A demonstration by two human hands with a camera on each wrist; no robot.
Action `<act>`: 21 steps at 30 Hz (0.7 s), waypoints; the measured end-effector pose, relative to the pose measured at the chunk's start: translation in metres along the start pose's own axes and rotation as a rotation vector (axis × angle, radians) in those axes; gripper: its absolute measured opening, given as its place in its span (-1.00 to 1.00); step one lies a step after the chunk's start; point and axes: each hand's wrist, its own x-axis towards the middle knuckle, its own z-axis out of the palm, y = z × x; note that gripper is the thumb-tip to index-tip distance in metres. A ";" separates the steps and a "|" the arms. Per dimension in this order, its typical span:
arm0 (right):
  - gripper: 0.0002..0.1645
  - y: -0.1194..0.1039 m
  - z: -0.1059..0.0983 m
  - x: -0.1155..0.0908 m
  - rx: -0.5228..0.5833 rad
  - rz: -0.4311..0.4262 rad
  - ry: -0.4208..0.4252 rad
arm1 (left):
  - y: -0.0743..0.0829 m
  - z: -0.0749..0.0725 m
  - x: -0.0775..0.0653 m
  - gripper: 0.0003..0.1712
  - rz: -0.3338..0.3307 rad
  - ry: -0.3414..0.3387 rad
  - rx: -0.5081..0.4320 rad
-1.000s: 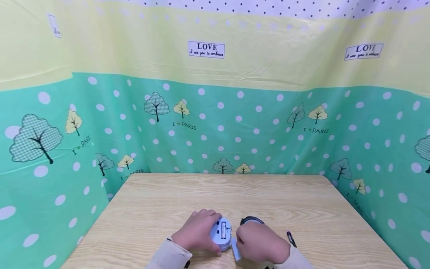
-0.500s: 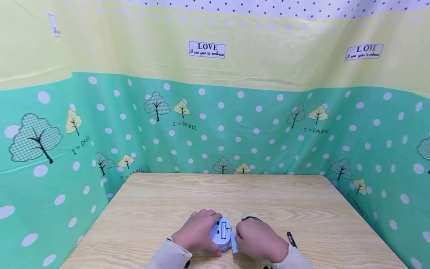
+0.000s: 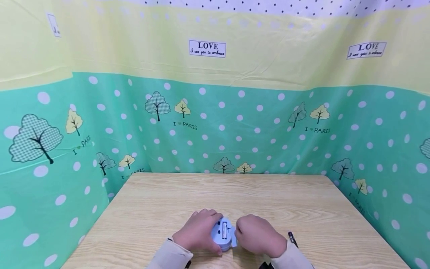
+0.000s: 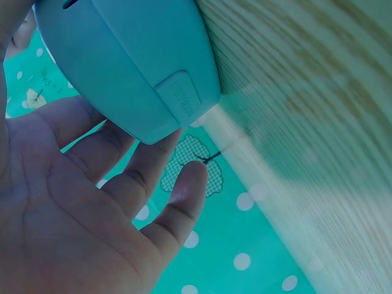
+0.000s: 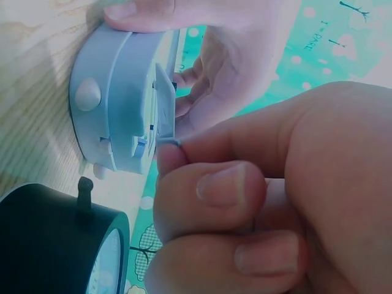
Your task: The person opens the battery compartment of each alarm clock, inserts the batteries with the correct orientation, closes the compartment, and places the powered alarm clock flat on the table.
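My left hand [image 3: 199, 231] grips a light blue alarm clock [image 3: 217, 240] from its left side, thumb at the near edge and fingers over the far edge. The clock lies with its back up on the table, and a battery [image 3: 224, 230] sits in its open slot. A small light blue battery cover [image 3: 233, 238] is pinched between thumb and forefinger of my right hand [image 3: 256, 234], just right of the clock. In the right wrist view the cover [image 5: 165, 104] stands on edge close against the clock's back [image 5: 125, 92].
A dark battery [image 3: 293, 239] lies on the wooden table [image 3: 228, 190] right of my right hand. A round black clock [image 5: 49, 239] stands near the blue one, hidden behind my right hand in the head view. Patterned curtains [image 3: 221, 123] surround the table.
My right hand has moved the battery cover slightly away from me and nearer the clock, and now hides the black clock in the head view. The left hand keeps its grip.
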 end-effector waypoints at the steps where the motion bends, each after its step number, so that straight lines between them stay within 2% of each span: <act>1: -0.60 0.000 0.000 0.001 0.000 0.002 0.005 | 0.000 0.000 0.000 0.24 0.000 0.000 0.001; 10: -0.57 0.003 0.005 0.010 0.011 -0.001 0.064 | -0.001 0.001 0.001 0.24 -0.001 -0.007 -0.003; 21: -0.57 0.007 0.011 0.022 0.089 0.051 0.043 | -0.004 0.002 0.001 0.23 0.007 0.007 -0.026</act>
